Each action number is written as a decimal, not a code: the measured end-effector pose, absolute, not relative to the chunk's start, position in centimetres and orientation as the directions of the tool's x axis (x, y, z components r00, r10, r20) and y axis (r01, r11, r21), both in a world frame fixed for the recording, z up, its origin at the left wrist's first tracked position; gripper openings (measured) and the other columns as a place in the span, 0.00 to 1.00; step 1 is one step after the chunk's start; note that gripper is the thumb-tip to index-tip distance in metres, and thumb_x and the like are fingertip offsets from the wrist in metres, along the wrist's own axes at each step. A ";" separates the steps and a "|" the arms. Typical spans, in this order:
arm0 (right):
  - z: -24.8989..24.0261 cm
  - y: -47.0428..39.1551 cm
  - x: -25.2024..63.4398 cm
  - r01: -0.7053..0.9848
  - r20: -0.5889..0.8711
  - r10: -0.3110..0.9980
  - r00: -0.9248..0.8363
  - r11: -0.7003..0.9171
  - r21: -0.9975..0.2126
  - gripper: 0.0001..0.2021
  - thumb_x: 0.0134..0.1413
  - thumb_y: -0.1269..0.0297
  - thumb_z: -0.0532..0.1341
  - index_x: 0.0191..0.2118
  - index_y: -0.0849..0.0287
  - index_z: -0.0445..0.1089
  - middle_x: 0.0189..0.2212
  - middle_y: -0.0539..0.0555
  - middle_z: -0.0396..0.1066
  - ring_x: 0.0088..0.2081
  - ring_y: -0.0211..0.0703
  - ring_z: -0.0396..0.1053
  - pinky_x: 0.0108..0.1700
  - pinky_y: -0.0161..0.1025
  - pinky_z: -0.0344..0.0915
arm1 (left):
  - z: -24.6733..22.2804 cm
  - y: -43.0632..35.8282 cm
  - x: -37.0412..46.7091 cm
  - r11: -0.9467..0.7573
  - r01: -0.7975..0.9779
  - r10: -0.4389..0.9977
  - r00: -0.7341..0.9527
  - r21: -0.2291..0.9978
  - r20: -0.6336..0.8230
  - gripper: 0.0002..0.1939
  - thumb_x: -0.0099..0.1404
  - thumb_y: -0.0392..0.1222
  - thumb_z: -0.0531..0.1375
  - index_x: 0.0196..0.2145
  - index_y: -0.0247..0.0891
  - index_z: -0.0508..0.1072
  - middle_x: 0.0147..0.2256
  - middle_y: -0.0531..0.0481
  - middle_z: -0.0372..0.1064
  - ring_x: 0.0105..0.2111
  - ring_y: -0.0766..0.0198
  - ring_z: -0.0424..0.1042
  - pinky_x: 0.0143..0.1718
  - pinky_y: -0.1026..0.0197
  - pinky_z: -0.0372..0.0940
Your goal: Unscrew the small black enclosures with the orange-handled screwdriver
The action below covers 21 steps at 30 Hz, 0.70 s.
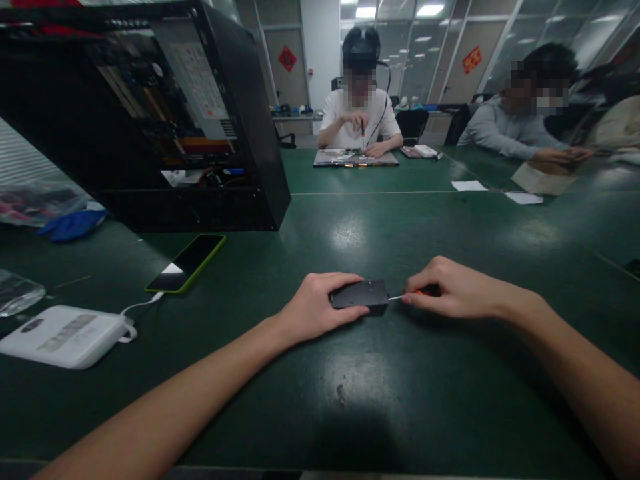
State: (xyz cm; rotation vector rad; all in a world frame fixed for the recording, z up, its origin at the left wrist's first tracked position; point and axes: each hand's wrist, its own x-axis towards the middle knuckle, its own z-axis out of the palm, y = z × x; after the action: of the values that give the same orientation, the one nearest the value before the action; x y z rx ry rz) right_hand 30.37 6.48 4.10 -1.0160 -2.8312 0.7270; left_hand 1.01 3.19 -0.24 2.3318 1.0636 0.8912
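A small black box-shaped device point(361, 296) lies on the green table, its exact kind not clear. My left hand point(320, 303) grips it from the left, thumb along the near side and fingers along the far side. From the right, my right hand point(445, 290) is closed around the red and black handle of a screwdriver point(396, 298). The thin metal shaft points left, and its tip meets the right end face of the black device. Whether the tip sits in a screw is too small to tell.
An open black computer case point(270, 147) stands at the left. Nearer are a green-edged phone point(187, 263), cabled to a white power bank point(67, 337), and a blue cloth-like item point(73, 225). Across the table point(340, 407), one person works on a flat panel point(325, 159); another sits by a cardboard box point(543, 179).
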 end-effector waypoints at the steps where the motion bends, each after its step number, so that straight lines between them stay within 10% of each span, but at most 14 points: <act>1: 4.0 6.4 30.3 0.592 -0.115 0.612 -0.782 0.673 -0.444 0.20 0.72 0.50 0.55 0.37 0.58 0.78 0.25 0.49 0.72 0.26 0.35 0.66 0.32 0.37 0.56 | -0.3 3.2 1.0 -0.618 0.503 0.778 0.499 0.603 0.381 0.23 0.63 0.46 0.73 0.54 0.37 0.79 0.50 0.46 0.81 0.47 0.55 0.81 0.51 0.55 0.72; 21: 3.1 5.6 28.4 0.509 -0.004 0.568 -0.823 0.735 -0.447 0.21 0.75 0.54 0.51 0.33 0.60 0.71 0.23 0.48 0.66 0.25 0.34 0.64 0.33 0.37 0.55 | -0.4 3.1 1.2 -0.603 0.463 0.786 0.486 0.650 0.382 0.21 0.63 0.45 0.72 0.52 0.37 0.80 0.48 0.47 0.82 0.45 0.56 0.81 0.50 0.56 0.73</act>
State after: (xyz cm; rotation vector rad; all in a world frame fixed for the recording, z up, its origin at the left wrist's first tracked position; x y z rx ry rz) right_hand 28.45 5.61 3.07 -0.8736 -2.8010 0.6632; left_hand 1.18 3.14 -0.38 2.2695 1.0323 0.9288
